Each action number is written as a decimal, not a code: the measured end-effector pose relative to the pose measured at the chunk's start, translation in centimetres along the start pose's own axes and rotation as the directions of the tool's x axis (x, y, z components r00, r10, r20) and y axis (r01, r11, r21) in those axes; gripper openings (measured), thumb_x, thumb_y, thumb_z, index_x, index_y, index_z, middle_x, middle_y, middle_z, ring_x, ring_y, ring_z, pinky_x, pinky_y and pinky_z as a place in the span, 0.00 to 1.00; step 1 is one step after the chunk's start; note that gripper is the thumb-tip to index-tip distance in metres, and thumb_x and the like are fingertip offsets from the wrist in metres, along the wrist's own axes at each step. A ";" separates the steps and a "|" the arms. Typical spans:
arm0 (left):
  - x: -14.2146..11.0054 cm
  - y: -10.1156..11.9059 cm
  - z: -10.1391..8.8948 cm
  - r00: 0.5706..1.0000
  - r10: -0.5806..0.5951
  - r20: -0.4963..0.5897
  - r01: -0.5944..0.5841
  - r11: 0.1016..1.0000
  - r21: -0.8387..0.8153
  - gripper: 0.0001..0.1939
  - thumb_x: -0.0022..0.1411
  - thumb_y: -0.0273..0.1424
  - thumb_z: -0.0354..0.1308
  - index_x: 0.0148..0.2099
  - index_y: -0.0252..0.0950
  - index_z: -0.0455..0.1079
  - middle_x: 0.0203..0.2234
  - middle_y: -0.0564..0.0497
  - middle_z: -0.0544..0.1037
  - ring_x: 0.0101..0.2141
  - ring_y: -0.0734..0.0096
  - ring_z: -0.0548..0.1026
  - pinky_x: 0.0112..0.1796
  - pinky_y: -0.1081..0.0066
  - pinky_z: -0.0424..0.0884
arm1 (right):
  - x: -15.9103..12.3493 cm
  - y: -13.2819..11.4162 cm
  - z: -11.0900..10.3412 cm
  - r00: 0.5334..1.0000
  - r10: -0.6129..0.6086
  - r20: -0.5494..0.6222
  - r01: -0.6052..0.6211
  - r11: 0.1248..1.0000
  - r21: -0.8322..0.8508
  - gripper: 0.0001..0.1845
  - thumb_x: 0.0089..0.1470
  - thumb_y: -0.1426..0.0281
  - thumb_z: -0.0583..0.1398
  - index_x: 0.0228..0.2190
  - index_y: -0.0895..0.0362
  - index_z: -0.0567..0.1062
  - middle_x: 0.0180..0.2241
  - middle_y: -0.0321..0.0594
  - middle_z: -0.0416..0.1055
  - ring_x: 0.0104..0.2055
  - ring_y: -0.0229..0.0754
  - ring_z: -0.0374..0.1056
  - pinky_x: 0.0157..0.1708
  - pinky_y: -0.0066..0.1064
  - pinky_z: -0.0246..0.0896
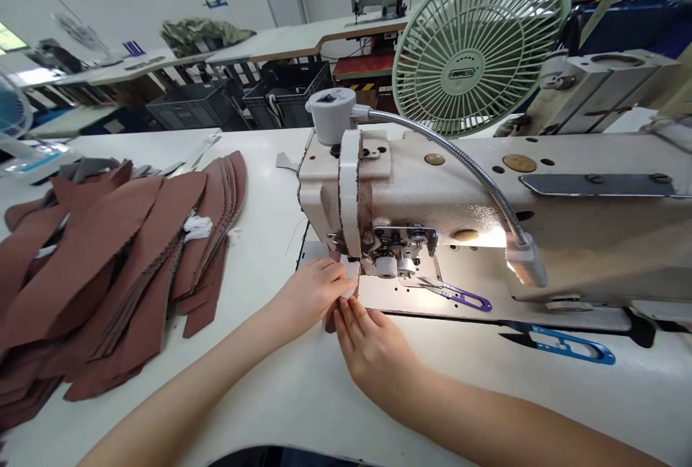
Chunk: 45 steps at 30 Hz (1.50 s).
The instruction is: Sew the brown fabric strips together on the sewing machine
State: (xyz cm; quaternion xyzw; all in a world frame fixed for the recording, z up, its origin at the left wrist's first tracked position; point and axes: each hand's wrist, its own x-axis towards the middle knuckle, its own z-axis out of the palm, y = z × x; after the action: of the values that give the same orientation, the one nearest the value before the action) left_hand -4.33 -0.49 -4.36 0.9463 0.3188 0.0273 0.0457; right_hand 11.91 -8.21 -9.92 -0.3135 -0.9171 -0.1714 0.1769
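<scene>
At the front of the sewing machine, a small fabric piece with a pale, ribbed-looking face and a reddish-brown edge lies below the machine head. My left hand grips it from the left, its fingers bent over the cloth. From the near side, my right hand holds the near end of the same piece between closed fingers. The fingertips of both hands almost meet there. The needle and the far part of the cloth are hidden behind the machine head and my left hand.
Stacks of reddish-brown cut pieces cover the table's left side. Purple thread snips lie on the machine bed, blue thread snips on the table at right. A bendable lamp and a green fan stand over the machine.
</scene>
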 end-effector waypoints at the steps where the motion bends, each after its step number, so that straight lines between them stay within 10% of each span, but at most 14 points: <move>1: 0.0 0.0 0.3 0.999 -0.003 -0.033 0.003 1.000 0.003 0.10 0.63 0.22 0.47 0.36 0.34 0.69 0.29 0.49 0.70 0.32 0.69 0.67 0.34 0.71 0.64 | -0.1 0.0 0.1 1.000 -0.005 0.012 0.005 1.000 0.007 0.18 0.57 0.81 0.50 0.46 0.73 0.74 0.45 0.61 0.73 0.49 0.53 0.70 0.39 0.40 0.68; 45: 3.5 -5.9 1.8 0.958 0.215 -0.188 -0.235 0.968 -0.092 0.15 0.67 0.23 0.43 0.37 0.33 0.72 0.37 0.45 0.77 0.42 0.66 0.70 0.47 0.64 0.66 | 2.5 2.8 0.9 0.901 0.287 0.326 -0.362 0.911 0.198 0.26 0.62 0.67 0.51 0.59 0.66 0.61 0.61 0.53 0.56 0.61 0.54 0.55 0.51 0.45 0.58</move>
State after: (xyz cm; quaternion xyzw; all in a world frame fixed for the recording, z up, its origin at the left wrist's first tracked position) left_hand -4.94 6.24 -6.71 0.9662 0.2097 0.1340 0.0673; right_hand 11.64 -4.51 -9.09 -0.4597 -0.8814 0.0272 0.1055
